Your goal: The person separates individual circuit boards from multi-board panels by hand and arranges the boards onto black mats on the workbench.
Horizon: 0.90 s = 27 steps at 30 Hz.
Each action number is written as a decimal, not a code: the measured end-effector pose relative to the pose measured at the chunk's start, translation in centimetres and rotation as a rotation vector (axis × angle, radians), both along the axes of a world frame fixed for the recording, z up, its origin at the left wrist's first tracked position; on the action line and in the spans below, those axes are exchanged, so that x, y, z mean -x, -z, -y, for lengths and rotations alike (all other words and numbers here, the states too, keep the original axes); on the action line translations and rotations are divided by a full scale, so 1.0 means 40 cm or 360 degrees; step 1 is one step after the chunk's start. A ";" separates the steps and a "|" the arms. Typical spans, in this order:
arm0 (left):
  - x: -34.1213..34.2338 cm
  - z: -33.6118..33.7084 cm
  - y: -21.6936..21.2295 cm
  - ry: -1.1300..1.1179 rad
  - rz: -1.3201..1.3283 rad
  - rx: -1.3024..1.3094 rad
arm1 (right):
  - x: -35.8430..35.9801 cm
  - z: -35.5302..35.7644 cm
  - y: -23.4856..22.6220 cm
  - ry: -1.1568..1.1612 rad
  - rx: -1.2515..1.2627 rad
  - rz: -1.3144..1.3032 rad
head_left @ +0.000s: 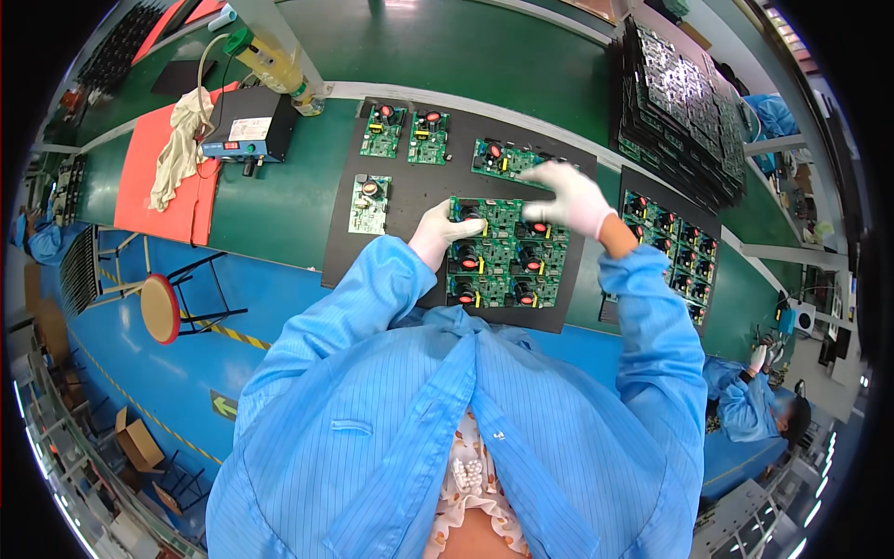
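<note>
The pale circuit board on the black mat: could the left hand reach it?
Probably yes: the pale board lies left of the left hand, nothing visibly between, though that hand seems to hold the green panel.

Open for passing over the bare mat (410,191) between the lone board (370,205) and left fingers (468,226), and across the table (279,205) left of the mat. Blocked farther left by the box (247,130). Crowded between panel (507,256) and far board (496,158) (blurred right fingers (545,212) over that gap). Walled off at far right by the tall stack (670,112).
</note>
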<state>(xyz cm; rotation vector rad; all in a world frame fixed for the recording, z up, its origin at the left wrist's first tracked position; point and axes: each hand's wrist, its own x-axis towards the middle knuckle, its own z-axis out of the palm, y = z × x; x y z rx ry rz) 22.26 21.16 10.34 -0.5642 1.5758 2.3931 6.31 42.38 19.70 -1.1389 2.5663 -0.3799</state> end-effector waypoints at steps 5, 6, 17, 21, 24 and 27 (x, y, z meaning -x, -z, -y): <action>-0.002 0.000 0.030 0.0093 -0.0099 0.0016 | -0.060 -0.040 0.014 -0.0197 -0.0124 0.0112; -0.008 -0.004 0.038 0.0072 -0.0151 -0.0010 | -0.063 -0.047 0.019 -0.0183 -0.0087 0.0082; -0.136 -0.055 0.027 0.0002 -0.0334 -0.0154 | -0.073 -0.089 0.078 -0.0217 0.0309 0.0398; -0.203 -0.104 0.022 0.0127 0.0192 0.0186 | -0.122 -0.098 0.059 -0.0221 0.0526 0.0380; -0.181 -0.156 0.091 -0.0009 -0.0022 0.0484 | -0.102 -0.152 0.065 -0.0228 0.0495 0.0441; -0.152 -0.196 0.070 -0.0071 -0.0174 0.0175 | -0.075 -0.193 0.067 0.0161 0.0162 0.0752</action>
